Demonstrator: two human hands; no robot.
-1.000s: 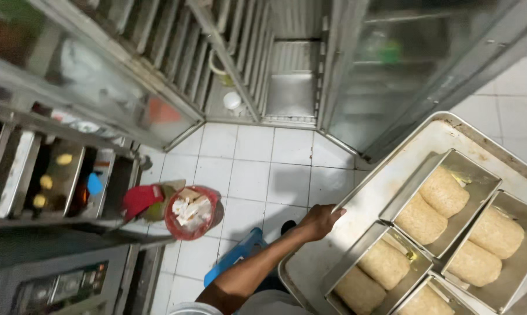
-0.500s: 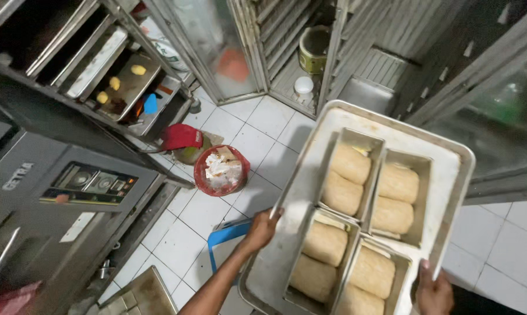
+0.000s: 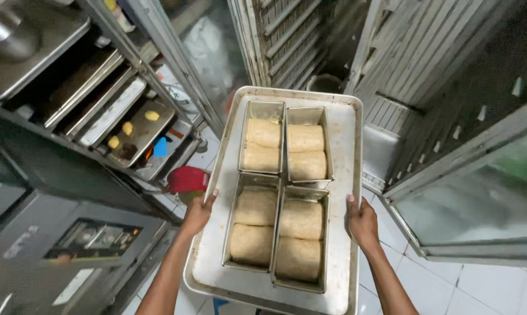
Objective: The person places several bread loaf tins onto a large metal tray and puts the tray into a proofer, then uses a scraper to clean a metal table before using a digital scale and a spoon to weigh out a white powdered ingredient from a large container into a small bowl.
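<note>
I hold a large metal baking tray level in front of me. My left hand grips its left edge and my right hand grips its right edge. On the tray stand several rectangular metal loaf tins in a two-by-two block, each holding two pale lumps of bread dough. The tray's far end points toward an open tall rack cabinet with slotted rails inside.
A shelf rack on the left holds flat trays, one with small dough pieces. A dark machine with a control panel stands at lower left. A red bowl sits on the white tiled floor. A glass door hangs open on the right.
The view has swung so the tray now sits straight ahead. My right hand has come fully into view on the tray's right edge, and the tray points at the open rack cabinet.
</note>
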